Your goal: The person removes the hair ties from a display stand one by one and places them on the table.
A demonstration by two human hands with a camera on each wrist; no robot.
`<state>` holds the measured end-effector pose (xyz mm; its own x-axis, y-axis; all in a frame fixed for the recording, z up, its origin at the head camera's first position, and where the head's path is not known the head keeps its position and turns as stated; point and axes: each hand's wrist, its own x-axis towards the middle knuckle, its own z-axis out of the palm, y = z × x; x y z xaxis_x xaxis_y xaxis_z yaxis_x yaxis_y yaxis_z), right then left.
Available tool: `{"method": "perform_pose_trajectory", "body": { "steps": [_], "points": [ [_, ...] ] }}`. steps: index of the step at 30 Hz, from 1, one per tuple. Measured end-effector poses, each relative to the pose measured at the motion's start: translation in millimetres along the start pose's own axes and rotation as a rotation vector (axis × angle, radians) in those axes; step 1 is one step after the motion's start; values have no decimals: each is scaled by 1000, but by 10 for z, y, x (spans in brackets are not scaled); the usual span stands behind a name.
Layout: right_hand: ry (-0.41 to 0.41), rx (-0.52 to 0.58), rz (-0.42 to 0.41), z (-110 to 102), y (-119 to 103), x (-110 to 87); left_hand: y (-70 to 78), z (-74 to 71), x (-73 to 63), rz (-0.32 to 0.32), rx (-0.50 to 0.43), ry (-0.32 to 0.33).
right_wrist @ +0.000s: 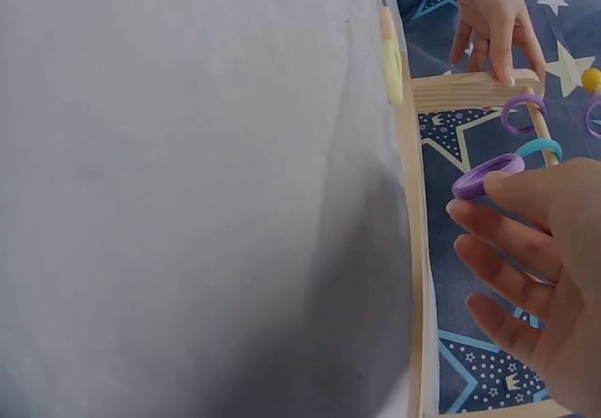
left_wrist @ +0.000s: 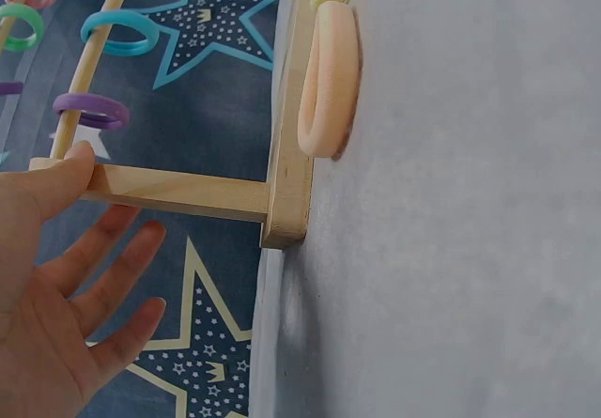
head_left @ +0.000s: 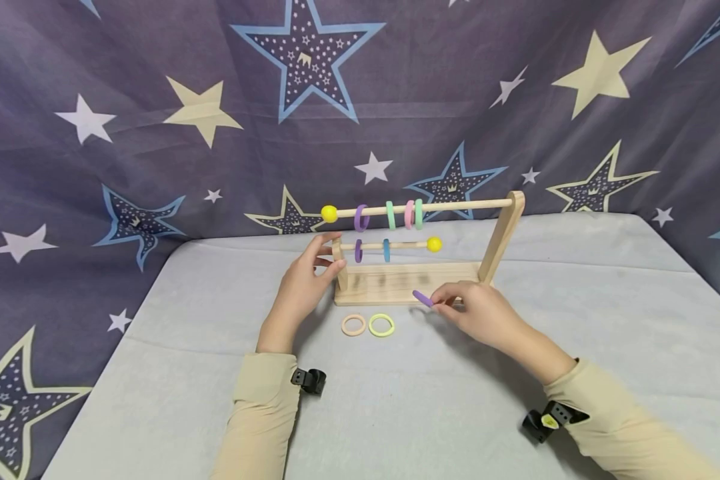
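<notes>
My left hand [head_left: 300,287] holds the top of the short post [left_wrist: 188,191] of a wooden ring stand, thumb on one side and fingers on the other. Between thumb and forefinger, my right hand [head_left: 483,313] pinches a purple ring [right_wrist: 486,176] in front of the stand's base [head_left: 450,272]. The lower rod [head_left: 408,245] carries another purple ring [head_left: 359,251] and a blue ring [head_left: 387,250]. On the upper rod [head_left: 468,205] hang a purple ring [head_left: 359,219], two mint-green rings and a pink ring [head_left: 409,215].
A peach ring [head_left: 353,334] and a yellow-green ring [head_left: 381,335] lie side by side on the pale cloth, before the base. Yellow balls cap the rods' free ends. The tall post [head_left: 501,240] rises at the right. A star-patterned curtain [head_left: 396,80] hangs behind.
</notes>
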<state>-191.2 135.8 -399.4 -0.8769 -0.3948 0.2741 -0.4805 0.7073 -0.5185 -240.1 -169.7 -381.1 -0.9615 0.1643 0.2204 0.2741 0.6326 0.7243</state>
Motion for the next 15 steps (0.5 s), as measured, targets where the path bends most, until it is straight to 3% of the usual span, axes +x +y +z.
{"method": "perform_pose_trajectory", "body": {
  "steps": [7, 15],
  "points": [
    [-20, -113, -75, 51, -22, -12, -6, -1, 5, 13, 5, 11],
    [-39, -157, -120, 94, -42, -19, 5, -1, 4, 13, 8, 4]
  ]
}}
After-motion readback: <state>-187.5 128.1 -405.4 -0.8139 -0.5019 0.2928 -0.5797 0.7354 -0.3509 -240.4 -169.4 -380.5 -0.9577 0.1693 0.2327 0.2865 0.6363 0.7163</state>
